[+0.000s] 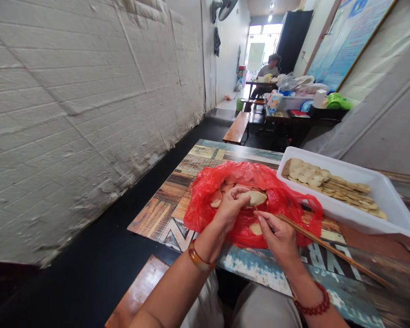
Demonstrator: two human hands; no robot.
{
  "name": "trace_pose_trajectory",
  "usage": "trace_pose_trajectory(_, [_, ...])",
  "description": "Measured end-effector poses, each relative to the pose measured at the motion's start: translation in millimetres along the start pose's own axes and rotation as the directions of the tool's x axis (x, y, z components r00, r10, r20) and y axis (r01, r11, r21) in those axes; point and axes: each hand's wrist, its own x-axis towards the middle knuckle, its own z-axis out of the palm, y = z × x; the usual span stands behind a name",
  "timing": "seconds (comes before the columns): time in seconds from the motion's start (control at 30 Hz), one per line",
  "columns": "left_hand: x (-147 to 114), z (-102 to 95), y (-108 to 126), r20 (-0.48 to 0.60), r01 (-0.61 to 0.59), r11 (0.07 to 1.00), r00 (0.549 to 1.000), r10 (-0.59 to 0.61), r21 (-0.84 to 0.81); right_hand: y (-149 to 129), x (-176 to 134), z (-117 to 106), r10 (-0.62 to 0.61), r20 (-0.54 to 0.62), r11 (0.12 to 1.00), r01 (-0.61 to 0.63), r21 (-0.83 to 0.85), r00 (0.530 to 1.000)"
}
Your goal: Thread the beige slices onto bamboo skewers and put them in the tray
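My left hand (231,203) pinches a pale oval food slice (256,198) between thumb and fingers, above an open red plastic bag (205,182). More pale slices lie inside the bag, partly hidden by its folds and my hands. My right hand (279,234) closes on a thin wooden skewer (256,207), its tip up at the slice's lower edge; whether it has pierced the slice I cannot tell. Several long bamboo skewers (338,253) stretch from behind my right hand across the table to the right.
A white plastic tray (401,214) with rows of skewered slices stands on the patterned table (164,205), right of the bag. Wooden benches (237,127) and a cluttered second table (287,115) are beyond. A person (269,69) sits farther back. A white wall (89,114) runs along the left.
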Motion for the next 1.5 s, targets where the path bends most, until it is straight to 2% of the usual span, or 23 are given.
trace_pose_trajectory(0.43, [-4.3, 2.9, 2.9, -0.01, 0.046, 0.999, 0.999, -0.047, -0.015, -0.7, -0.3, -1.1, -0.019, 0.005, 0.999, 0.019, -0.044, 1.0])
trace_pose_trajectory(0.8, [-6.3, 5.7, 2.0, 0.018, -0.044, 0.986, 0.999, 0.041, 0.163, -1.3, 2.8, -0.1, 0.035, -0.009, 0.999, -0.035, -0.021, 0.999])
trace_pose_trajectory(1.0, [-6.8, 7.0, 4.9, 0.02, -0.03, 0.997, 0.999, 0.029, 0.066, 0.2, 3.2, 1.4, 0.083, -0.002, 0.996, -0.082, 0.022, 0.997])
trace_pose_trajectory(1.23, [-4.9, 3.5, 2.7, 0.012, 0.03, 0.999, 0.999, -0.03, -0.04, 1.0, 2.2, 2.7, 0.075, -0.009, 0.997, -0.075, 0.026, 0.997])
trace_pose_trajectory(1.5, [-3.4, 4.2, -1.4, -0.002, -0.076, 0.993, 0.997, 0.076, 0.094, -2.4, 4.1, 2.5, 0.097, -0.007, 0.993, -0.096, 0.061, 0.995])
